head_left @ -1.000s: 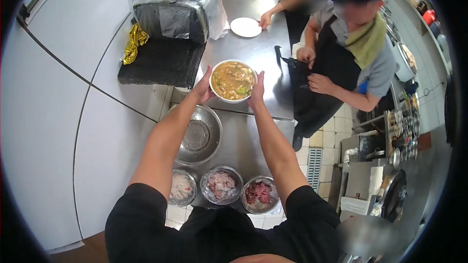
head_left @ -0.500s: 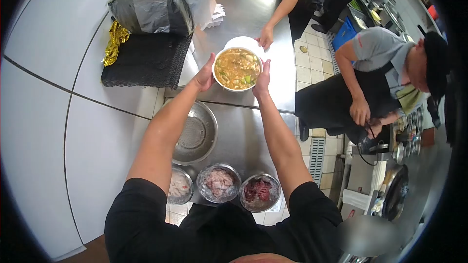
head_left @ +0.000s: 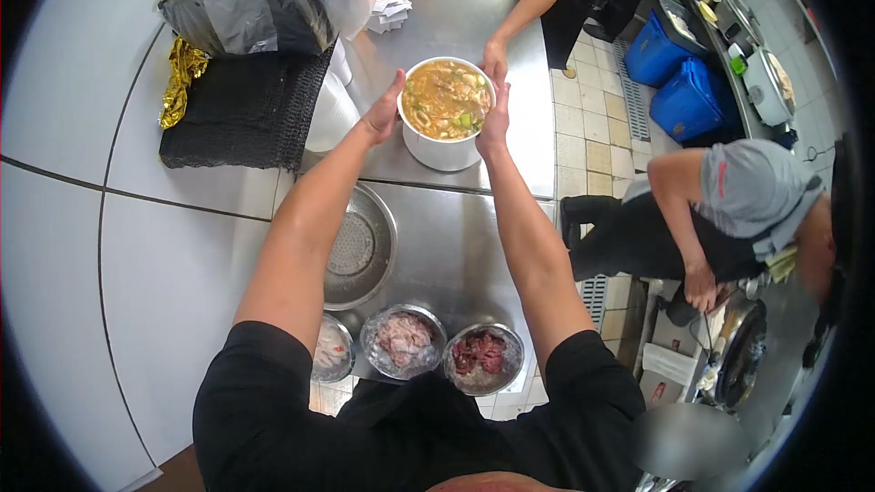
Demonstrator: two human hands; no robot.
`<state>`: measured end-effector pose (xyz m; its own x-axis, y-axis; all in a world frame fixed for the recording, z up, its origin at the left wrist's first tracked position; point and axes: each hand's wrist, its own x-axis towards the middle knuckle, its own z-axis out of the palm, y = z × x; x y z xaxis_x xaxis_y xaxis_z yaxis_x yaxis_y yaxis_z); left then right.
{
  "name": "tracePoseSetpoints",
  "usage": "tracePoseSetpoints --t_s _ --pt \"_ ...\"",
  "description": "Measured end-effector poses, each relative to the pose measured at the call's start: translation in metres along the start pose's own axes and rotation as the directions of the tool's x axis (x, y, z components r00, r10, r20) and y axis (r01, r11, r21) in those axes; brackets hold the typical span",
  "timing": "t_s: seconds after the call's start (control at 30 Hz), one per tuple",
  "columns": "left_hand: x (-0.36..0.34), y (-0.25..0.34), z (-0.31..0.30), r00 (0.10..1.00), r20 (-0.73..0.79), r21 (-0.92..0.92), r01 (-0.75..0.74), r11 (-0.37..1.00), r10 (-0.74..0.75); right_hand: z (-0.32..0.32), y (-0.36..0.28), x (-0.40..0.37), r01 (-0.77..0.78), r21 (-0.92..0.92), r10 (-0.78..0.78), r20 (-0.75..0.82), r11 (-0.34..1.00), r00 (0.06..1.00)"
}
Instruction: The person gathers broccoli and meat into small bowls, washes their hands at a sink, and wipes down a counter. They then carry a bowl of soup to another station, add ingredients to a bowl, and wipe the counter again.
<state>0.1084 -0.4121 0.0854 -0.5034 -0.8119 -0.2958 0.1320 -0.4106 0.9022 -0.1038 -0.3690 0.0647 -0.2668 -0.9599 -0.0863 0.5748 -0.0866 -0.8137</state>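
A white bowl (head_left: 447,100) of orange-brown soup with pale chunks and green pieces is between my two hands, over the steel counter (head_left: 456,0). My left hand (head_left: 384,114) grips its left side. On the right side, the fingers of my right hand (head_left: 494,124) press against the wall. Below the near rim shows a white rounded surface (head_left: 442,154), partly hidden by the bowl. Another person's hand (head_left: 494,62) reaches in from the far side, right at the bowl's far right rim.
Three metal bowls of raw meat stand near me, one with dark red meat (head_left: 483,360). A perforated steel basin (head_left: 360,251) sits to their left. Plastic-wrapped equipment (head_left: 246,9) and a black mesh mat (head_left: 241,114) lie far left. A co-worker (head_left: 693,219) bends over the right-hand station.
The soup bowl has moved slightly away from me. White that showed behind its far rim now shows below its near rim. The co-worker on the right has shifted nearer the wok.
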Motion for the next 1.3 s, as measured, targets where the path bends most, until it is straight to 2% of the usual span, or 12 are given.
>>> tracePoseSetpoints --t_s 0.27,0.37,0.53,0.63,0.67,0.83,0.87,0.97,1.1,1.17,1.23,1.3 --pt "0.009 -0.045 -0.015 0.993 0.045 -0.029 0.112 0.993 -0.110 -0.020 0.011 -0.017 -0.044 -0.009 0.044 -0.047 0.999 0.998" --pt "-0.007 -0.032 0.008 0.993 -0.097 0.058 0.068 0.996 -0.062 -0.028 0.019 -0.013 -0.028 -0.041 0.025 -0.063 0.999 0.998" --pt "0.008 -0.049 -0.011 0.995 -0.018 0.061 0.095 0.994 -0.094 -0.019 0.003 -0.027 -0.047 -0.103 0.043 -0.045 0.994 0.998" --pt "0.005 -0.036 -0.006 0.991 -0.068 0.155 0.123 0.980 -0.113 -0.030 0.008 -0.021 0.013 -0.207 -0.064 -0.238 0.978 0.969" --pt "-0.005 -0.025 -0.001 0.986 -0.119 0.203 0.136 0.970 -0.114 -0.048 0.015 -0.009 0.155 -0.186 -0.203 -0.280 0.970 0.938" --pt "-0.113 0.044 0.038 0.902 -0.417 0.419 0.083 0.904 0.110 -0.024 -0.081 -0.073 0.334 -0.251 -0.404 -0.329 0.909 0.853" --pt "-0.144 0.049 0.045 0.885 -0.430 0.451 0.038 0.892 0.180 -0.021 -0.097 -0.095 0.327 -0.383 -0.468 -0.369 0.864 0.803" --pt "-0.254 0.026 0.064 0.783 -0.398 0.408 -0.316 0.856 0.478 0.019 -0.147 -0.186 0.477 -0.183 -0.506 -0.433 0.859 0.746" --pt "-0.416 -0.008 0.119 0.612 -0.450 0.381 -0.528 0.759 0.651 0.065 -0.139 -0.300 0.595 -0.107 -0.604 -0.177 0.797 0.777" --pt "-0.485 -0.045 0.101 0.661 -0.229 0.688 -0.410 0.599 0.715 0.074 -0.109 -0.349 0.623 -0.141 -0.627 0.020 0.770 0.779" --pt "-0.543 -0.084 0.081 0.753 -0.164 0.701 -0.366 0.613 0.637 0.095 -0.088 -0.401 0.650 -0.452 -0.641 0.200 0.611 0.741" --pt "-0.597 -0.132 0.058 0.821 -0.172 0.735 -0.261 0.626 0.544 0.112 -0.058 -0.450 0.549 -0.082 -0.509 0.281 0.832 0.813"
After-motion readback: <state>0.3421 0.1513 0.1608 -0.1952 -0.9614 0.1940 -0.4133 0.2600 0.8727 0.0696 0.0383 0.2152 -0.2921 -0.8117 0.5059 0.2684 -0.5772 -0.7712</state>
